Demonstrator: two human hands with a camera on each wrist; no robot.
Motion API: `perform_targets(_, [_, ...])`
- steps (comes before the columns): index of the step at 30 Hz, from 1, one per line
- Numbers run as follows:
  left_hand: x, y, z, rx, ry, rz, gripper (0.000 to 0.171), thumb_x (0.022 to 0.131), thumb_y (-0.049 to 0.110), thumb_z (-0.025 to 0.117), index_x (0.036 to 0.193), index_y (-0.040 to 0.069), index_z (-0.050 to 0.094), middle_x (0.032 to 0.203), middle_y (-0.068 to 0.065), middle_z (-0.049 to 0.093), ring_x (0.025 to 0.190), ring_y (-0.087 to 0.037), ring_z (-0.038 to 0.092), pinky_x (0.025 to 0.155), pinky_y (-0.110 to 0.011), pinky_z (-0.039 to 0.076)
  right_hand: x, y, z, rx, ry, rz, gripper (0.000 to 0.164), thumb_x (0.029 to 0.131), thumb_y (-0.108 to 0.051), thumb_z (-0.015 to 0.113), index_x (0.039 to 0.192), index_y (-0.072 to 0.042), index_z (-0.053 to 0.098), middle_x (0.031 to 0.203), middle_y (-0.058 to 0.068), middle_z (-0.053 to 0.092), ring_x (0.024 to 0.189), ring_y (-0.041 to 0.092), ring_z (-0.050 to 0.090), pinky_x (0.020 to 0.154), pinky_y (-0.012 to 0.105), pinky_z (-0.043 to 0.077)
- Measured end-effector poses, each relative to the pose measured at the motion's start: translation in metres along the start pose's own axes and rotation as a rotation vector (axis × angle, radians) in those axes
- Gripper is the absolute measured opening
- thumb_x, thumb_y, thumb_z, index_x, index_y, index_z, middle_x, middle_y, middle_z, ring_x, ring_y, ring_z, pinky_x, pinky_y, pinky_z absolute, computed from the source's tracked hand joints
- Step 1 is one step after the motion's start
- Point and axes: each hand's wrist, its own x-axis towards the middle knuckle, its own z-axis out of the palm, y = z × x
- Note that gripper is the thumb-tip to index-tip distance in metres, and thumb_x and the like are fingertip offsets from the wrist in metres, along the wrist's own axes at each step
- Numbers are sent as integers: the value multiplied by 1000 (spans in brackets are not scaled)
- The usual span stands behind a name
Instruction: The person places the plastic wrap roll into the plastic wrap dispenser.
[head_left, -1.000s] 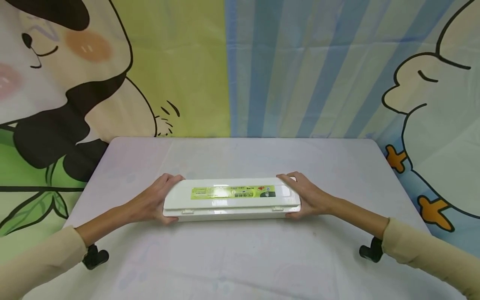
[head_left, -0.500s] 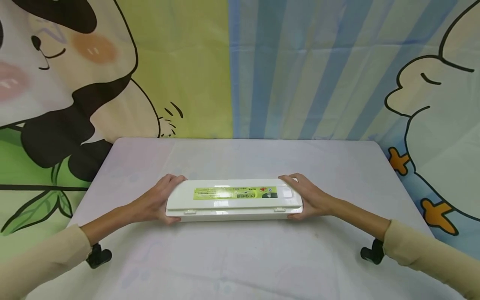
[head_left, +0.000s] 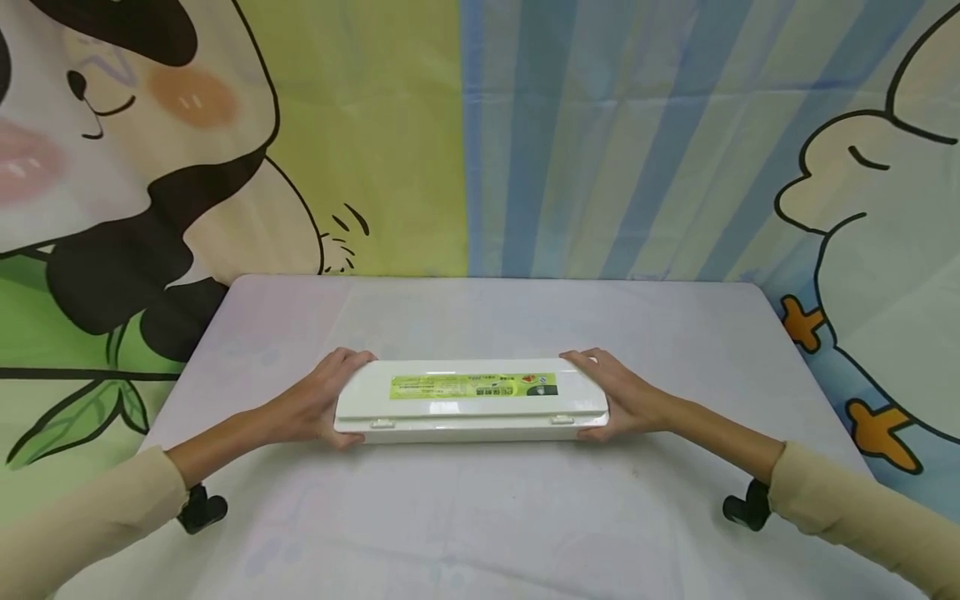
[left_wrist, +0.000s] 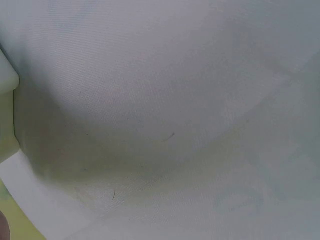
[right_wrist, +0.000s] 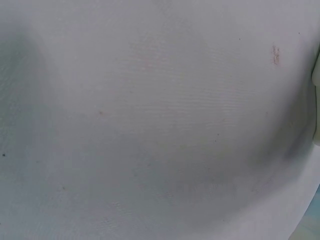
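Observation:
A long white cling film dispenser (head_left: 465, 410) with a yellow-green label lies crosswise on the white-covered table (head_left: 480, 517). Its lid is down, and two small latches show along the near side. Around its left end my left hand (head_left: 311, 404) grips, thumb at the near side and fingers over the far edge. My right hand (head_left: 626, 396) holds the right end in the same way. The left wrist view catches only the corner of the dispenser (left_wrist: 7, 117) at its left edge. In the right wrist view a sliver of the dispenser (right_wrist: 317, 110) shows at the right edge.
Behind the table hangs a printed cloth (head_left: 397, 125) with a panda, stripes and a white cartoon figure. Black wrist mounts (head_left: 201, 510) sit under both forearms. The table's far edge (head_left: 495, 277) runs straight across, close to the cloth.
The whole head view has shifted slightly, so everything appears a little farther right. Both hands keep the same hold on the dispenser, which stays in place on the table.

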Motion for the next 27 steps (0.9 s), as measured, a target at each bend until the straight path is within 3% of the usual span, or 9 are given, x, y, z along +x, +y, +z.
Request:
perform_targets(5, [1, 2, -2, -5, -10, -13, 109, 51, 43, 89, 140, 10, 36, 120, -5, 47, 107, -14, 44, 83, -37, 49, 1, -1, -1, 18, -1, 3, 107, 63, -49, 84, 146, -4, 35, 131, 9, 49, 117, 19, 45, 87, 40, 46])
perform_targets(16, [1, 2, -2, -27, -39, -11, 110, 53, 42, 89, 142, 6, 34, 126, -4, 47, 111, -14, 43, 87, -39, 46, 1, 0, -1, 66, -27, 16, 108, 64, -46, 85, 149, -12, 29, 134, 4, 49, 116, 13, 44, 89, 37, 45])
perform_targets(27, [3, 3, -6, -133, -100, -37, 114, 56, 35, 90, 146, 6, 26, 136, -5, 46, 117, -16, 43, 96, -45, 41, -2, 2, 4, 316, -57, 68, 111, 66, -35, 88, 149, -8, 20, 140, 9, 36, 117, 11, 39, 95, 31, 40])
